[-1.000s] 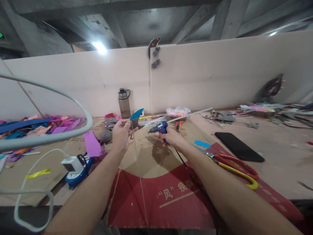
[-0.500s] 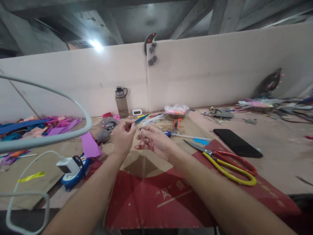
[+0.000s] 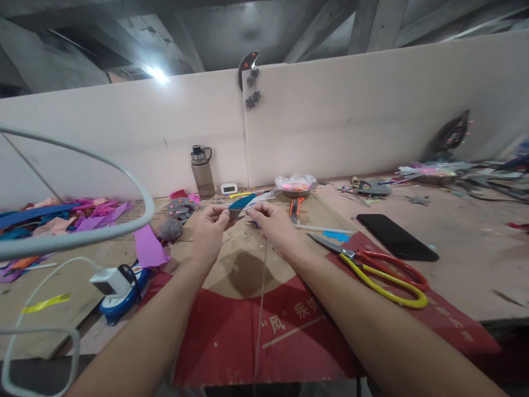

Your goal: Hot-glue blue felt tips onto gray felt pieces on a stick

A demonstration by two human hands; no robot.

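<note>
My left hand is closed in a pinch on the left end of a small flat blue and grey piece, held above the cardboard. At its other end, the fingertips of my right hand are pinched together. A thin pale thread runs down from my right hand past the board's front edge. Whether a needle is between the right fingertips is too small to see. Under both hands lies a red and brown cardboard sheet. Large scissors with red and yellow handles lie right of my right forearm.
A black phone lies beyond the scissors. Behind the hands are an orange cutter, a bowl and a drink bottle. On the left sit a power strip, a looping pale cable and coloured scraps.
My right hand has moved slightly right and up, its fingers now pinched near the piece. The piece has turned and shows more of its face. The hanging thread shows more clearly.
</note>
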